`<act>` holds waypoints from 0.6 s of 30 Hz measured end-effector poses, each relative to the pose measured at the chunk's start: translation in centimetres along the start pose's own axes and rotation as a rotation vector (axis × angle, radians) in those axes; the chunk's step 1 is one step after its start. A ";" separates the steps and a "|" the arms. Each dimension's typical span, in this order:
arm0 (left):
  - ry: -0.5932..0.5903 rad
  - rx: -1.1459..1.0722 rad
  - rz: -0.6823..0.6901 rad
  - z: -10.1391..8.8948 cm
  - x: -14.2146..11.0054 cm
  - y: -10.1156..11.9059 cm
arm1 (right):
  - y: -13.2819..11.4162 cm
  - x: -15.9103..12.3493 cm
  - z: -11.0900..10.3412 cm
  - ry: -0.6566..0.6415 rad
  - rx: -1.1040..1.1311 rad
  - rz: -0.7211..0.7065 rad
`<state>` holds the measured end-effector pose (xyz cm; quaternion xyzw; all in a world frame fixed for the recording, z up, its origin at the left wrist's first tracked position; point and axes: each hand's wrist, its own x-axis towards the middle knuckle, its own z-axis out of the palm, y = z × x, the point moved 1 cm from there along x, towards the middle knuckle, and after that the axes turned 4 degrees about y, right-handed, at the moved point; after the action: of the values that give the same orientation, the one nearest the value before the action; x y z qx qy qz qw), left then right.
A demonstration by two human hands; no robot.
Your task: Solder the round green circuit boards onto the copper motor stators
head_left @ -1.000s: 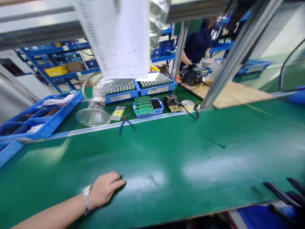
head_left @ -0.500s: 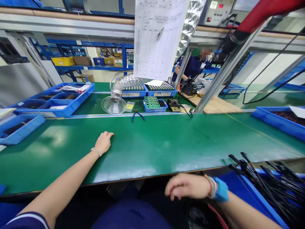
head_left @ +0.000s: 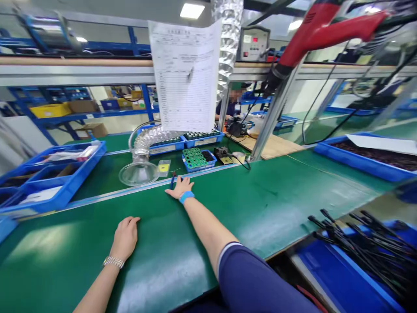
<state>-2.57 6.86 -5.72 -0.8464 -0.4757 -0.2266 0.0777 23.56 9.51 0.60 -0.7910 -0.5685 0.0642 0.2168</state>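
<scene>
My right hand, with a blue wristband, lies at the far edge of the green bench mat, fingers spread. Its fingertips reach blue-handled pliers, which are partly hidden behind it, and it does not visibly close on them. My left hand, with a metal link watch, rests flat on the mat nearer to me and holds nothing. Just beyond the pliers stands a blue tray of green cylindrical parts.
A clear funnel hood on a foil duct stands left of the pliers. A blue compartment tray sits further left, and a soldering iron stand to the right. Black cables fill a blue bin at lower right. A co-worker stands beyond.
My right hand has moved from near my body forward across the mat to the pliers. My left hand stays on the mat, and the view has tilted upward.
</scene>
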 end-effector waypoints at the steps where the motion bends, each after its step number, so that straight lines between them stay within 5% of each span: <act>1: 0.008 -0.004 0.008 0.2 0.2 -0.3 | -0.6 0.8 0.2 0.005 -0.011 0.012; 6: 0.046 0.124 0.011 -0.5 0.1 0.7 | 1.1 0.7 -0.9 -0.018 -0.013 -0.101; 9: 0.036 0.201 0.143 -1.1 -1.2 4.2 | 7.0 -2.1 -4.5 0.009 0.013 -0.144; 12: -0.142 0.070 0.331 -0.1 -1.5 8.6 | 15.2 -6.5 -9.3 0.092 0.051 -0.078; 15: -0.295 -0.023 0.330 2.1 1.8 13.1 | 22.1 -12.1 -13.5 0.222 0.098 0.092; 18: -0.365 -0.084 0.298 3.6 6.7 19.9 | 25.5 -17.1 -16.4 0.372 0.326 0.267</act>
<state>18.29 2.64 -4.17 -0.9367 -0.3418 -0.0753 -0.0125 45.54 -17.42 2.28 -0.8118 -0.3916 0.0365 0.4316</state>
